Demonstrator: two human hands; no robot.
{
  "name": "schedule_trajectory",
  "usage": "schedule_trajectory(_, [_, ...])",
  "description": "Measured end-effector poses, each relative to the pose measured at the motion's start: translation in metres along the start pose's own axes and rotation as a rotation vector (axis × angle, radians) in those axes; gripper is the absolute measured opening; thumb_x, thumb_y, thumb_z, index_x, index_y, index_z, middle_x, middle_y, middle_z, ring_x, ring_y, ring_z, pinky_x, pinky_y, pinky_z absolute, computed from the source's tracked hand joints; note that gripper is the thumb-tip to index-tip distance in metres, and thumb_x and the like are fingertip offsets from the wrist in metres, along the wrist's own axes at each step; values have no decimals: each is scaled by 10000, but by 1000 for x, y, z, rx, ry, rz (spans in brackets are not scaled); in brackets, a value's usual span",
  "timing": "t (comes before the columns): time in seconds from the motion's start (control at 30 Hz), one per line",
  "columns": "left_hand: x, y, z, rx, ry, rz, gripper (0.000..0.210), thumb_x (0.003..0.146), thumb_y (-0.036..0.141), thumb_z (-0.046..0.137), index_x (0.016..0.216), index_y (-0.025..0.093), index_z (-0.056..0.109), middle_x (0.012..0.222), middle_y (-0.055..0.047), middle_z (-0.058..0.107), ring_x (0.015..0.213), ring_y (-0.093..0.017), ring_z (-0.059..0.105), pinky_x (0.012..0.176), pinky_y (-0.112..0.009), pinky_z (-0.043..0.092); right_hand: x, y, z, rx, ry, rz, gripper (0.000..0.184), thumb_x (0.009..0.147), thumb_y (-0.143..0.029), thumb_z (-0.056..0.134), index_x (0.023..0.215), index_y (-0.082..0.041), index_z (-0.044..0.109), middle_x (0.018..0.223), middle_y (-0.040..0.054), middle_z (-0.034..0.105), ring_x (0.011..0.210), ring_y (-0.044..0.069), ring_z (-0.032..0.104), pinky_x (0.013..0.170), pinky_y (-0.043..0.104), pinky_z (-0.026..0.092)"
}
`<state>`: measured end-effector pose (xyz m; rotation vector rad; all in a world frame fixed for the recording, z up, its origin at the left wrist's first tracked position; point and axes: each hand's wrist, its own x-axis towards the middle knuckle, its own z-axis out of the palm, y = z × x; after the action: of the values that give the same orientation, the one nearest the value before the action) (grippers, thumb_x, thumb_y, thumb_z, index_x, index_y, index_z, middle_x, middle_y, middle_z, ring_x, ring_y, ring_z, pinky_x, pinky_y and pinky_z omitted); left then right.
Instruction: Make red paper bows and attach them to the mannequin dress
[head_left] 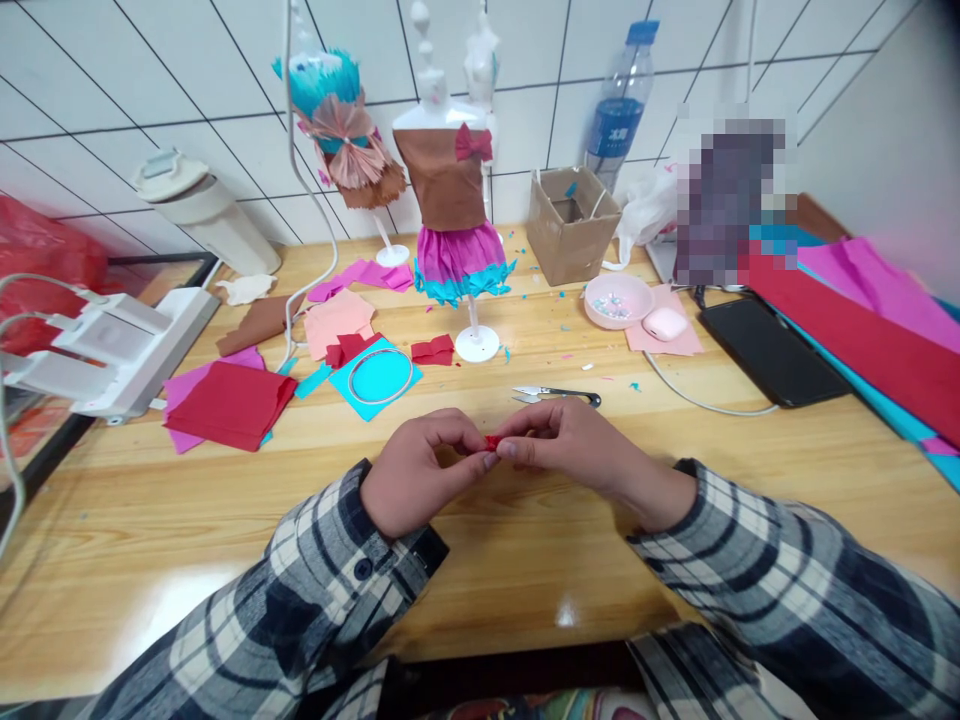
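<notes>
A small piece of red crepe paper [493, 442] is pinched between my two hands, mostly hidden by the fingertips. My left hand [431, 460] grips its left side with thumb and forefinger, and my right hand [570, 445] grips its right side the same way. Just beyond the fingers lie thread snips [555, 394] with a black handle. Behind them stands a small dress form [446, 190] in a brown top with a red bow [473, 143] and a magenta skirt edged in turquoise. Left of it, a ring [381, 376] rests on a turquoise paper square [365, 411].
Red paper sheets [229, 405] and a white power strip [142, 350] occupy the left. At the back are a tumbler [217, 215], a second decorated form [349, 150], a cardboard box [570, 235] and a bottle [619, 120]. A pink bowl [619, 302] and black phone [776, 345] are right.
</notes>
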<state>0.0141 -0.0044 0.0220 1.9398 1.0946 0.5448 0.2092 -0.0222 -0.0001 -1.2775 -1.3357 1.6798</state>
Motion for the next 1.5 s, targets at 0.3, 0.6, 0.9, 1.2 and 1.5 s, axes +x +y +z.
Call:
schedule_trajectory(0.3, [1,-4,1,-144,-83,-71,171,764,306,659,674,161,651,692,-9,610,651,-129,562,630,-254,477,0,1,1,-43,20,-42,129,716,-301,726,776,-187,733,658,-10,657,552,88,518,522,223,388])
schedule_trajectory(0.6, [2,-6,0,-183,-121,-60,176,779,320,640,709,159,648,718,-13,605,667,-133,569,648,-261,488,0,-1,-3,28,-45,16,226,735,-394,715,825,-186,727,704,6,664,579,96,557,540,224,453])
schedule_trajectory(0.9, [0,-3,0,48,-64,-28,163,787,316,627,737,165,662,732,-23,632,695,-146,583,671,-274,472,1,-1,-1,-174,63,-73,200,750,-360,699,785,-163,709,656,7,636,545,101,526,513,234,426])
schedule_trajectory(1.2, [1,-1,-6,61,57,34,155,794,316,639,804,177,706,825,-48,664,797,-179,606,755,-314,476,-3,-7,3,-410,159,-207,102,787,-254,663,770,-190,740,734,12,684,684,136,579,616,261,413])
schedule_trajectory(1.5, [1,0,-3,11,92,4,160,777,314,661,727,163,668,774,-38,669,760,-175,607,738,-309,464,-3,-5,8,-381,233,-222,93,761,-259,695,731,-178,730,677,-4,665,588,101,535,558,237,389])
